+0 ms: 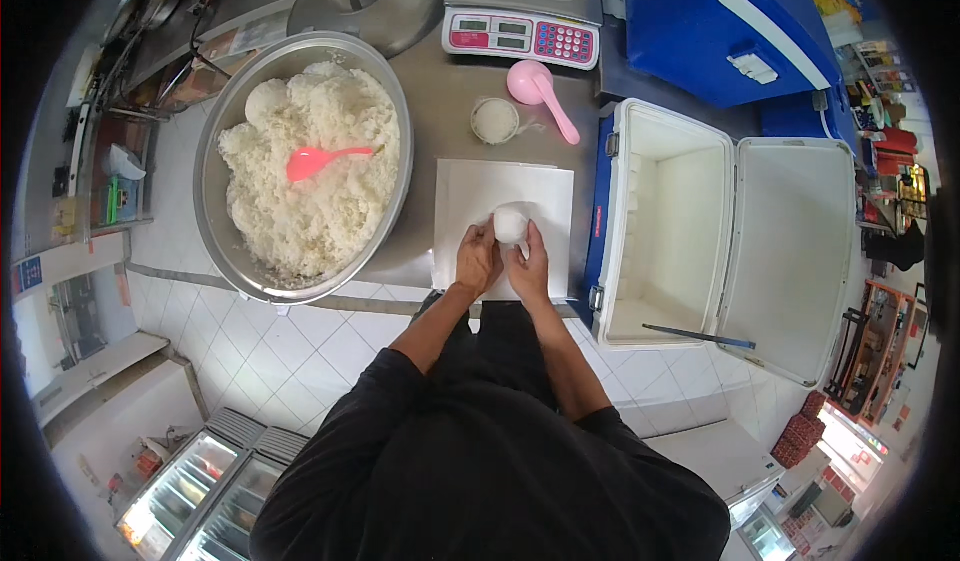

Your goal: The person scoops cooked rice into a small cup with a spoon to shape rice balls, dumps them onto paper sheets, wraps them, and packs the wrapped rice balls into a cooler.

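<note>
A small white rounded bundle (511, 225), its contents hidden, is between my two hands over a stack of white paper sheets (461, 193). My left hand (478, 259) grips its left side, and my right hand (529, 264) has its fingers around the right and lower side. Left of the paper stands a big metal basin (204, 163) heaped with cooked white rice (322, 216). A red-pink rice paddle (319, 162) lies on the rice. Beyond the paper sits a small round bowl of rice (495, 120), and beside it rests a pink plastic ladle (541, 92).
A digital weighing scale (521, 35) stands at the back of the metal worktop (427, 88), beside a metal lid (360, 5). To the right, a blue-and-white cooler box (664, 223) has its lid (791, 253) swung out; another blue cooler (697, 35) is behind it.
</note>
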`<control>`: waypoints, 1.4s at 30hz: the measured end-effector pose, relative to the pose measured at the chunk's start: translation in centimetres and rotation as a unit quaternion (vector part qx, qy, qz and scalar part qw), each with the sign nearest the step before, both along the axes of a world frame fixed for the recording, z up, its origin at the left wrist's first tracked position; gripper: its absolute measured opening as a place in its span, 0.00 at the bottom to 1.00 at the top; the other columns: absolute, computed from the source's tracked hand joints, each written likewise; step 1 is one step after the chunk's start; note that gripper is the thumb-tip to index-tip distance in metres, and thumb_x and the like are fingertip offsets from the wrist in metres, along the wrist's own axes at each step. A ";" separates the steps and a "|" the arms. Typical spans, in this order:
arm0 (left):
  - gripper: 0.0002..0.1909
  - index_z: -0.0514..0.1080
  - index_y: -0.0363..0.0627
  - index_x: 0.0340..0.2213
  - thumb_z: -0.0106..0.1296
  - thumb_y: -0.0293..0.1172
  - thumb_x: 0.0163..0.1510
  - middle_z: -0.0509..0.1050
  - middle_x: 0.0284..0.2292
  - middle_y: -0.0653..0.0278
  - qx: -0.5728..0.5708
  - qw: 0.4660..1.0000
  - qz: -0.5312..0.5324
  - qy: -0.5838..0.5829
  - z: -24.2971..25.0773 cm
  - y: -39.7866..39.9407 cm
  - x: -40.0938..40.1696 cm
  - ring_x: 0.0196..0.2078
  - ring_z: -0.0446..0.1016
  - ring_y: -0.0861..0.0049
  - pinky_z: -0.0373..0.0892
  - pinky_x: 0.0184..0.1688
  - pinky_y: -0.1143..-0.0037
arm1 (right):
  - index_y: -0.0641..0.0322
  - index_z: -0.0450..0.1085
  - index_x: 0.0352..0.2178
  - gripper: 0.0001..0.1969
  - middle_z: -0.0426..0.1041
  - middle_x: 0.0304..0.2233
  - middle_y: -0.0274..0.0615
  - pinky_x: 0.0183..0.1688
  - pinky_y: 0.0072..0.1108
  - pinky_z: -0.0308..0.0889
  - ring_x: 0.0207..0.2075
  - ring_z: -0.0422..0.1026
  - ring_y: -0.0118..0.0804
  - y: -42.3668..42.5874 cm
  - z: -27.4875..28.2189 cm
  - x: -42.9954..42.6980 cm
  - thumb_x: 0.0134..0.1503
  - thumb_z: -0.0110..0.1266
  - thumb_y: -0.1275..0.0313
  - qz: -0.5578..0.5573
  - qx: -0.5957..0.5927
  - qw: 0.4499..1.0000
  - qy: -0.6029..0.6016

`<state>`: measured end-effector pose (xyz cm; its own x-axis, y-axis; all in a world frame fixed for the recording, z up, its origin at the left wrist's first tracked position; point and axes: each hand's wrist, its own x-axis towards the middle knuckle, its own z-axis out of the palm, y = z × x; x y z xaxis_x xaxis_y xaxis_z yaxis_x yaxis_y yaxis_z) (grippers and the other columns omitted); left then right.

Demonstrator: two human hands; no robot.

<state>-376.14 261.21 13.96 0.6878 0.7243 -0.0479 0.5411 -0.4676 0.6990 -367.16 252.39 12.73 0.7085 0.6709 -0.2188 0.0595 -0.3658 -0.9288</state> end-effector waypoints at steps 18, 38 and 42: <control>0.20 0.73 0.33 0.40 0.48 0.42 0.63 0.76 0.33 0.62 -0.537 0.821 0.005 -0.193 14.7 -3.5 7.6 0.34 0.72 0.80 0.69 0.36 0.78 | 0.75 0.49 0.62 0.31 0.59 0.55 0.65 0.59 0.43 0.60 0.62 0.52 0.66 -7.1 18.5 3.7 0.62 0.51 0.74 0.053 -0.114 0.959 -0.255; 0.30 0.68 0.40 0.57 0.40 0.51 0.66 0.68 0.55 0.55 -0.445 0.878 0.169 -0.036 11.3 -4.4 6.1 0.58 0.66 0.64 0.65 0.58 0.66 | 0.62 0.70 0.51 0.19 0.74 0.47 0.54 0.52 0.39 0.70 0.53 0.71 0.54 -21.7 -7.7 31.6 0.56 0.51 0.78 0.501 -0.454 0.707 -0.205; 0.31 0.66 0.39 0.58 0.39 0.51 0.65 0.66 0.55 0.47 -0.479 0.838 0.262 -0.006 10.5 -5.4 1.2 0.59 0.65 0.60 0.65 0.58 0.63 | 0.56 0.68 0.56 0.25 0.72 0.52 0.54 0.55 0.38 0.68 0.55 0.71 0.52 -24.7 -12.9 34.0 0.56 0.50 0.79 0.516 -0.463 0.713 -0.110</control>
<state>-374.96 255.81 24.50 0.2921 0.5605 -0.7749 0.4875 0.6098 0.6249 -333.12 227.73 -0.17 0.0284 0.5008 -0.8651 0.8473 -0.4712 -0.2450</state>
